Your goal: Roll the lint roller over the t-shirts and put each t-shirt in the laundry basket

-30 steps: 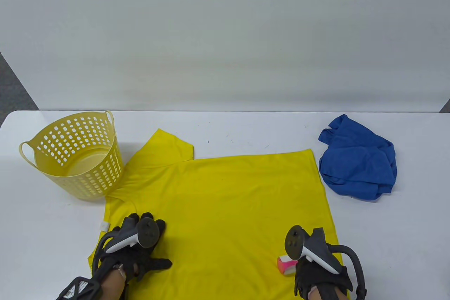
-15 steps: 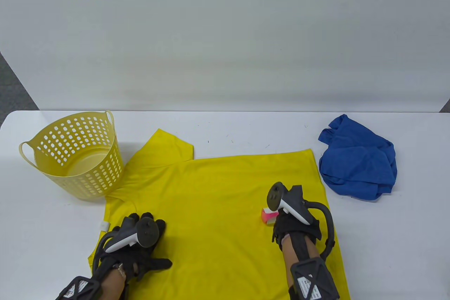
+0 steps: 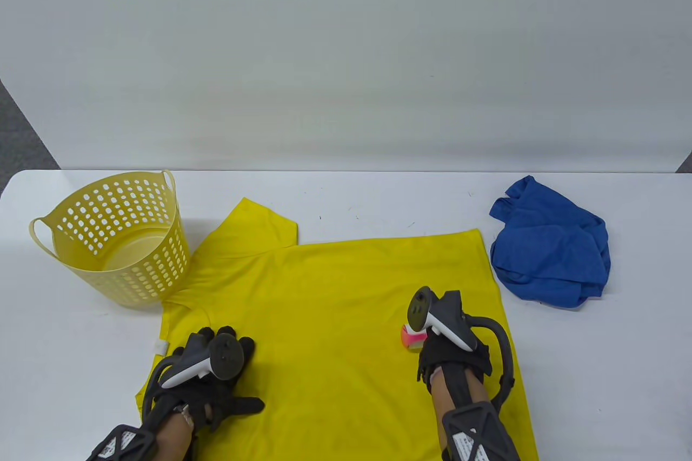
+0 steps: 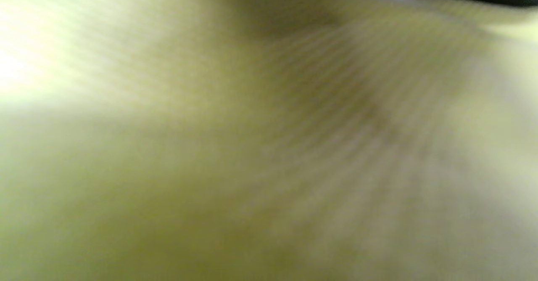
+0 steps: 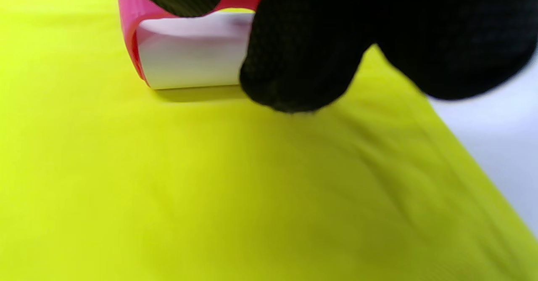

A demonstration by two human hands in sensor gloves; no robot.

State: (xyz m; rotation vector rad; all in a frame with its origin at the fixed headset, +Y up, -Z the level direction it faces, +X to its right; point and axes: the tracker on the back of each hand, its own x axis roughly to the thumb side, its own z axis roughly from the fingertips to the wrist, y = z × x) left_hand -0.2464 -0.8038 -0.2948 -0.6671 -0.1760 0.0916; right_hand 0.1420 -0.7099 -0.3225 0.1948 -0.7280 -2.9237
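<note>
A yellow t-shirt (image 3: 335, 320) lies spread flat across the middle of the table. My right hand (image 3: 451, 355) grips a pink lint roller (image 3: 411, 338), whose white roll (image 5: 189, 62) presses on the shirt near its right side. In the right wrist view my gloved fingers (image 5: 302, 54) curl round the roller over the yellow cloth (image 5: 210, 188). My left hand (image 3: 216, 374) lies flat on the shirt's lower left part, fingers spread. The left wrist view is a blur of yellow cloth (image 4: 252, 146). A crumpled blue t-shirt (image 3: 551, 250) sits at the right.
A yellow perforated laundry basket (image 3: 162, 261) stands at the table's left, touching the shirt's shoulder. White table surface (image 3: 594, 363) shows right of the yellow shirt and behind it. A pale wall rises behind the table.
My right hand pushed the lint roller up the shirt from its lower edge toward the middle right, then barely moved in the last half second. The left hand stayed put.
</note>
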